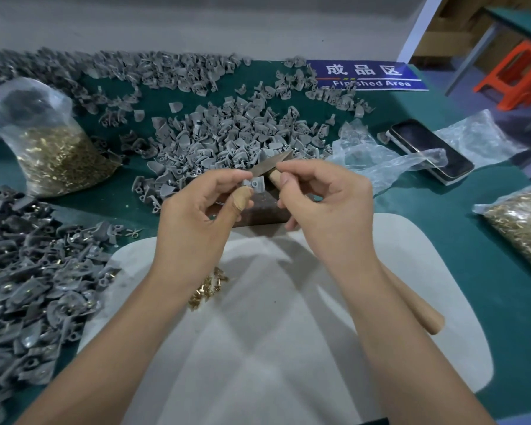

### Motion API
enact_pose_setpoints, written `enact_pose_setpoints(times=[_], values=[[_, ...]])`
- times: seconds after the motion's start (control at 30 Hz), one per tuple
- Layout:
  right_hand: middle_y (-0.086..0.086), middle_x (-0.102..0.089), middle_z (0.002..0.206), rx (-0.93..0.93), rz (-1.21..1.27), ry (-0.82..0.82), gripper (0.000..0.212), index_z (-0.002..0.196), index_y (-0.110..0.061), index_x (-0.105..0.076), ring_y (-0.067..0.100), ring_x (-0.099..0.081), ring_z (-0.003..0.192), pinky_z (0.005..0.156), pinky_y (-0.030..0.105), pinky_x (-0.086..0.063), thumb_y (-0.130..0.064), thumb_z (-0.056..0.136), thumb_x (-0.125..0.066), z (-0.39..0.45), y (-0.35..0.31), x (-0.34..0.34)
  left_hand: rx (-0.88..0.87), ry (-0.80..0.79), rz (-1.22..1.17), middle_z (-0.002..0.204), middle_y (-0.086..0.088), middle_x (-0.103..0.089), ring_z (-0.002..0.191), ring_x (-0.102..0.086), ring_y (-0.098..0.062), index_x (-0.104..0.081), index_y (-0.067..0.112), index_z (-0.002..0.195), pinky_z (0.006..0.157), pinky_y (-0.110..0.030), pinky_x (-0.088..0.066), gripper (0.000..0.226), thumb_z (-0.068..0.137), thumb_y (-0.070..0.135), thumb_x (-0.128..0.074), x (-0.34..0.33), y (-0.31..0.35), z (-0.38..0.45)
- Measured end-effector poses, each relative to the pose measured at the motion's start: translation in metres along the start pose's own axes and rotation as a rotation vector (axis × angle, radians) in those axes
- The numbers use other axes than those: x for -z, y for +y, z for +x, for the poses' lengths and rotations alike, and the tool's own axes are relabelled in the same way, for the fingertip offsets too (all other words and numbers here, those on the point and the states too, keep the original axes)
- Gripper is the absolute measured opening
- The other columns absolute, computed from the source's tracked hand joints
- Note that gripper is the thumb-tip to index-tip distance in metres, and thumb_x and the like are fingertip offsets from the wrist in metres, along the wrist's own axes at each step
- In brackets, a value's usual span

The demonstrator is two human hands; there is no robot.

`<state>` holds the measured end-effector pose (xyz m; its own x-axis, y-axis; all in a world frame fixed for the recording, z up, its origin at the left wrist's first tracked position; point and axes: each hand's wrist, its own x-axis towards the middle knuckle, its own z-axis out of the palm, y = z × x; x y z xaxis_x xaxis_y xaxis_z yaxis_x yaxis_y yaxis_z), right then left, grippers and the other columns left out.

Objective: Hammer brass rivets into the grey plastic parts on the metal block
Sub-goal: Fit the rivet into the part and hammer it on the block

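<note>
My left hand (196,207) pinches a small grey plastic part (256,184) between a bandaged thumb and the fingers, just above the dark metal block (259,211). My right hand (325,200) grips a small hammer close under its head; the metal head (272,165) points left over the part and the wooden handle end (423,314) sticks out below my wrist. A little heap of loose brass rivets (207,289) lies on the white mat (288,332) between my forearms.
Grey plastic parts lie in a big pile (227,139) behind the block and another pile with rivets fitted (34,280) at the left. Bags of brass rivets stand at the left (59,154) and right (521,228). A phone (429,148) and crumpled plastic lie at the right.
</note>
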<state>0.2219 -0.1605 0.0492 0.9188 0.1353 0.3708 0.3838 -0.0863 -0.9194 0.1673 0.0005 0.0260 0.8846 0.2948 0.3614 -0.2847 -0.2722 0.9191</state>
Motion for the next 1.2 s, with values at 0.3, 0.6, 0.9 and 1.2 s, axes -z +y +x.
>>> enact_pose_setpoints(times=[0.3,0.6,0.9,1.2], values=[[0.0,-0.076,0.081,-0.069,-0.012,-0.017,0.014,0.095,-0.014,-0.078,0.022,-0.075,0.07,0.046,0.029,-0.056,-0.004,0.09,-0.07,-0.002,0.0,-0.001,0.069,0.062,0.098,0.092,0.016,-0.076,0.067,-0.07,-0.007,-0.068,0.026,0.102,0.062,-0.015,-0.053,0.01,0.097,0.018,-0.068,0.001,0.003,0.001],[-0.007,-0.075,0.082,-0.007,-0.132,0.12,0.017,0.093,-0.029,-0.073,0.015,-0.073,0.077,0.07,0.044,-0.062,-0.012,0.089,-0.072,0.003,0.003,0.0,-0.04,-0.037,0.511,0.101,0.022,-0.059,0.087,-0.053,0.004,-0.062,0.035,0.113,0.072,-0.011,-0.042,0.02,0.094,0.038,-0.065,0.004,0.001,0.001],[-0.01,-0.07,0.08,0.03,-0.226,0.27,0.006,0.092,-0.021,-0.071,0.009,-0.066,0.075,0.073,0.027,-0.054,-0.016,0.089,-0.068,0.007,0.002,0.007,-0.278,-0.25,0.793,0.108,0.006,-0.063,0.099,-0.053,-0.019,-0.072,0.023,0.117,0.083,-0.041,-0.048,0.035,0.083,0.032,-0.078,-0.009,0.009,0.002],[-0.012,-0.069,0.079,0.037,-0.231,0.214,0.009,0.089,-0.021,-0.071,0.007,-0.065,0.077,0.075,0.026,-0.053,-0.013,0.088,-0.068,0.007,0.003,0.005,-0.2,-0.582,0.719,0.128,0.007,-0.062,0.116,-0.06,-0.019,-0.06,0.026,0.139,0.092,-0.039,-0.052,0.042,0.097,0.029,-0.062,-0.014,0.009,-0.011]])
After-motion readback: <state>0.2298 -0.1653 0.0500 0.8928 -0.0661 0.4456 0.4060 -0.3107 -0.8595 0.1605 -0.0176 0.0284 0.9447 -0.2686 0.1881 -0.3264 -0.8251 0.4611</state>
